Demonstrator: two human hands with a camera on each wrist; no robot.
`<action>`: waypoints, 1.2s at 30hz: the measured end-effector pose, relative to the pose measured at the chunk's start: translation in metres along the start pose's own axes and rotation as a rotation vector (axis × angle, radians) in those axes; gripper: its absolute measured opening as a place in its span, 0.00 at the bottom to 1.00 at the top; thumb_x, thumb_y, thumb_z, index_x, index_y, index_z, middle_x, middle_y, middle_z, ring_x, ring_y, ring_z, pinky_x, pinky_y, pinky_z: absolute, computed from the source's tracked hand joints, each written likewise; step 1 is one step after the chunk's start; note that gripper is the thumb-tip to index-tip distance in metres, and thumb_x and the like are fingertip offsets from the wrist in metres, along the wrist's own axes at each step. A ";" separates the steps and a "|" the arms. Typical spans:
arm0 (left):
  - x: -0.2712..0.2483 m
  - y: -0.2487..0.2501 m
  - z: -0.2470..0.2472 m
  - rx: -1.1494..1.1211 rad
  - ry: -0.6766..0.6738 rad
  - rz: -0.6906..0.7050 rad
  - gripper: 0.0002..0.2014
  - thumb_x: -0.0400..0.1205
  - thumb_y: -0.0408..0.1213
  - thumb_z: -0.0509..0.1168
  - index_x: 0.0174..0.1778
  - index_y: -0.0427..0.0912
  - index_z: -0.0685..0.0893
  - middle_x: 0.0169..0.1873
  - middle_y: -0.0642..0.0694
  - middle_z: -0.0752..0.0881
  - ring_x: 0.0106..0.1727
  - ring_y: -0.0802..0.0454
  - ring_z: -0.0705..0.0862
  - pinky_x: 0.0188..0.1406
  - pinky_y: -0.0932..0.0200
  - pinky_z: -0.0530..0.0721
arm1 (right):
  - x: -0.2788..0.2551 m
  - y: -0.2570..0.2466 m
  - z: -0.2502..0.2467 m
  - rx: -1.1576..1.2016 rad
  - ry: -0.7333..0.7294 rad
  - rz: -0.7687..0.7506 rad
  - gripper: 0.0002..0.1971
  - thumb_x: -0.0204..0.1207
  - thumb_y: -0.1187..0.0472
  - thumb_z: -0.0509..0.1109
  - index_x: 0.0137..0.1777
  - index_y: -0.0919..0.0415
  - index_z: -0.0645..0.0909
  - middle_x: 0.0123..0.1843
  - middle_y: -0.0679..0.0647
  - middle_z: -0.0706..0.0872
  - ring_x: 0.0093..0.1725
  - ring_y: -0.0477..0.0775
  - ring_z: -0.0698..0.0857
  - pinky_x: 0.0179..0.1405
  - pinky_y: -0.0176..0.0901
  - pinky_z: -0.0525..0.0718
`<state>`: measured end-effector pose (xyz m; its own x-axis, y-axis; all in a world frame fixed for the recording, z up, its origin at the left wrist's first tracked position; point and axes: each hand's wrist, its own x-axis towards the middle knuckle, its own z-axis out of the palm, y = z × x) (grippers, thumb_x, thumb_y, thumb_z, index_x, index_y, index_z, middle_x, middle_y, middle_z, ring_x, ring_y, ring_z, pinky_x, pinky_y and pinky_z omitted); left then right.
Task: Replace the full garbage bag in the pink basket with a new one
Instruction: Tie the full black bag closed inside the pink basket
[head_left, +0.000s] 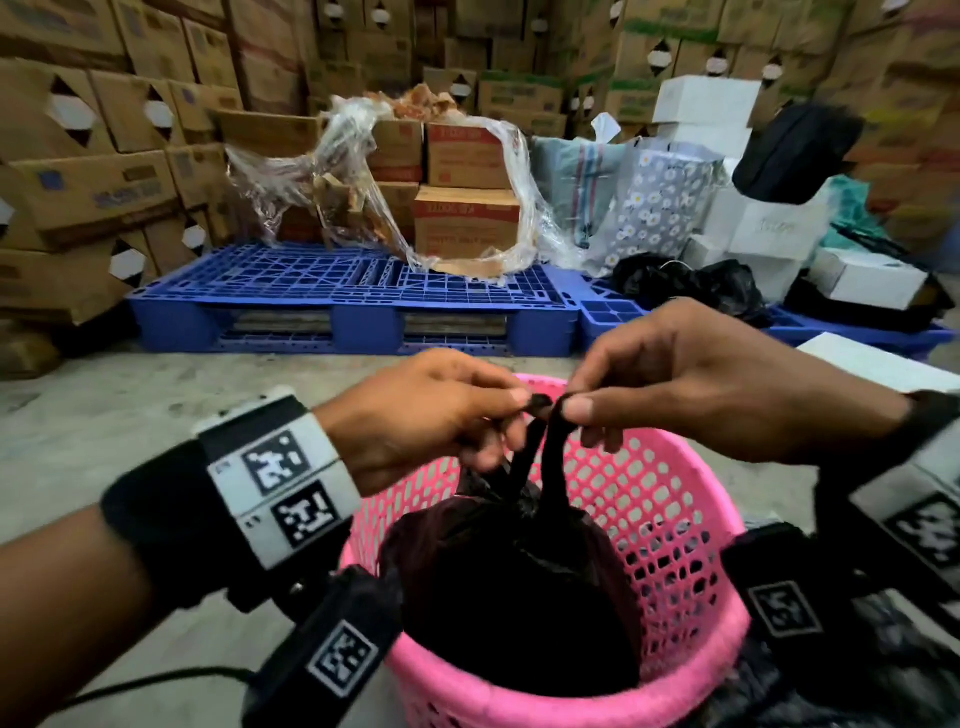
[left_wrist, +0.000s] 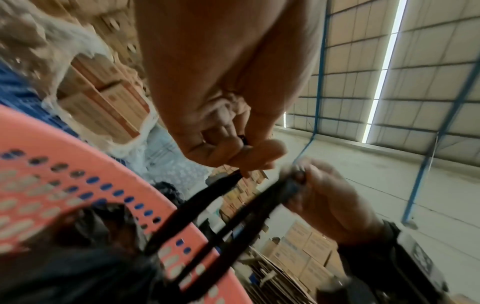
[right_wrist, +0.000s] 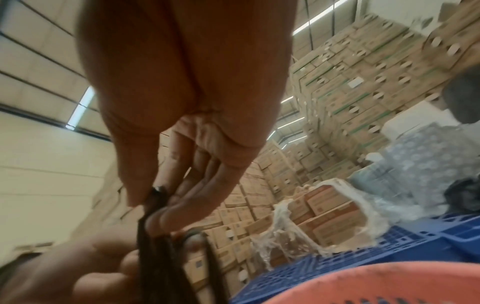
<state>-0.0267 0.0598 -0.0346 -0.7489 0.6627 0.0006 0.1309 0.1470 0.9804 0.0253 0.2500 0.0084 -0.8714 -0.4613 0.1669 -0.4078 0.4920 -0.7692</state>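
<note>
Over the pink basket, which is sitting on the concrete floor in front of the blue pallet, the person is working at the top of the full black garbage bag. On the left, the left hand is pinching one twisted handle strip of the bag between thumb and fingertips. Just beside it, almost touching, the right hand is pinching the other strip the same way; the wrist views are showing both strips running taut down into the bag.

By my reckoning the job is sitting at an early stage. The bag is gathered at its neck, yet its body is resting fully inside the basket, so the strips are probably being tied or readied for a lift. Lifting the bag out and lining the basket with a fresh one are both left to do. Dark plastic is lying at the basket's right side, but whether that is the new bag I cannot tell.
</note>
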 end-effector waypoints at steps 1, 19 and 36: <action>0.001 -0.001 0.008 -0.033 -0.029 -0.006 0.11 0.81 0.27 0.57 0.41 0.37 0.86 0.22 0.47 0.80 0.18 0.57 0.73 0.18 0.67 0.68 | 0.005 -0.002 0.003 0.007 0.016 -0.006 0.10 0.66 0.61 0.73 0.38 0.69 0.87 0.29 0.58 0.89 0.28 0.50 0.85 0.30 0.34 0.84; -0.009 -0.008 0.000 0.190 0.017 -0.063 0.16 0.81 0.37 0.63 0.25 0.42 0.82 0.18 0.49 0.77 0.18 0.54 0.73 0.21 0.59 0.65 | 0.015 0.029 0.024 -0.479 -0.103 -0.048 0.03 0.75 0.60 0.71 0.43 0.56 0.87 0.45 0.49 0.92 0.45 0.46 0.86 0.50 0.44 0.82; -0.010 -0.005 -0.003 0.604 0.042 0.184 0.07 0.82 0.36 0.62 0.42 0.39 0.85 0.23 0.48 0.83 0.24 0.53 0.81 0.30 0.56 0.81 | 0.021 0.027 0.019 -0.351 -0.101 -0.020 0.05 0.75 0.64 0.71 0.43 0.63 0.88 0.41 0.53 0.93 0.41 0.41 0.88 0.43 0.27 0.81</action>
<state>-0.0219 0.0497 -0.0392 -0.7028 0.6886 0.1783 0.5943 0.4306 0.6793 0.0011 0.2392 -0.0201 -0.8380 -0.5356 0.1048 -0.5089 0.6973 -0.5048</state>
